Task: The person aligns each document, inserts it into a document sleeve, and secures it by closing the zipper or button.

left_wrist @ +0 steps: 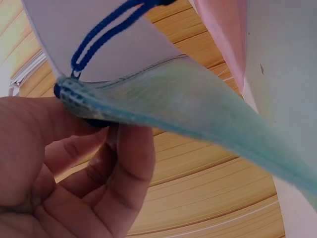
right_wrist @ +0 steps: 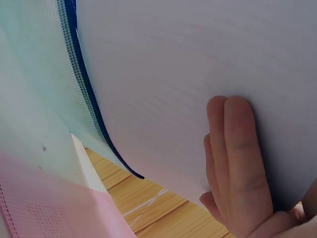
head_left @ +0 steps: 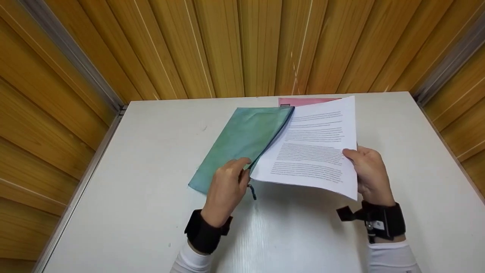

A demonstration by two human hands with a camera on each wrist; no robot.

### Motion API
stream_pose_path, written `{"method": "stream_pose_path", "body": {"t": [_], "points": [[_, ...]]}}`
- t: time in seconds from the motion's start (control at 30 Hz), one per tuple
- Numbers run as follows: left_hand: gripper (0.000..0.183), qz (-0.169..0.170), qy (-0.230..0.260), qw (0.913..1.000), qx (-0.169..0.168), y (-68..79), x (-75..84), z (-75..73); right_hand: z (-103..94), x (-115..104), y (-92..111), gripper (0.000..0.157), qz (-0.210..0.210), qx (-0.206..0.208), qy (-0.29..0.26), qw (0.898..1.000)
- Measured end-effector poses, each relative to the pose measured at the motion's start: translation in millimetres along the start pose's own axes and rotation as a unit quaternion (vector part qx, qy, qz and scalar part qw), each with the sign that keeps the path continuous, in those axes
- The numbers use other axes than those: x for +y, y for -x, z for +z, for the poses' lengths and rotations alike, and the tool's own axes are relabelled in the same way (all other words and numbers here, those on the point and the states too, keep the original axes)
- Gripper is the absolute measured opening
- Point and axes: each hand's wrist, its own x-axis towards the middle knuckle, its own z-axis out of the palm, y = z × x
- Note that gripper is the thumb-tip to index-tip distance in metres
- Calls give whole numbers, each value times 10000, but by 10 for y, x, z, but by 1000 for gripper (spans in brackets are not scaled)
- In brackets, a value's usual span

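A green mesh zip pouch (head_left: pixel 242 140) lies slanted on the table, its dark blue zipper edge facing right. My left hand (head_left: pixel 227 185) pinches the pouch's near corner by the zipper end. In the left wrist view, a blue cord pull (left_wrist: pixel 94 44) hangs beside the thumb and fingers (left_wrist: pixel 136 163). My right hand (head_left: pixel 371 172) holds printed paper (head_left: pixel 314 151) by its right edge, thumb on top and fingers (right_wrist: pixel 242 148) flat against the underside. The paper's left edge is at the pouch's opening, partly hidden by it; its near edge bends up off the table.
A pink pouch (head_left: pixel 305 101) lies at the table's far edge, mostly covered by the paper. The white table (head_left: pixel 159 159) meets a wood-patterned wall (head_left: pixel 261 49) at the back, with similar walls left and right.
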Motion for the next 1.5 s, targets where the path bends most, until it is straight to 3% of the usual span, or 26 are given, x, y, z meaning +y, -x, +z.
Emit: {"method": "stream_pose_path", "body": {"t": [0.23, 0.63, 0.97, 1.23, 1.5], "points": [[19, 44, 142, 9994, -310, -6, 16, -18, -5, 6, -5, 51, 3, 55, -82, 10000], [13, 439, -76, 9990, -26, 34, 35, 11, 26, 33, -11, 53, -275, 115, -260, 9992], [13, 620, -102, 9979, 153, 26, 25, 18, 66, 25, 3, 53, -461, 282, 177, 9984], [12, 454, -5, 9983, 375, 39, 32, 47, 74, -21, 51, 50, -445, 268, 225, 9984], [17, 204, -133, 9996, 170, 80, 105, 84, 113, -7, 49, 50, -586, 120, 227, 9980]]}}
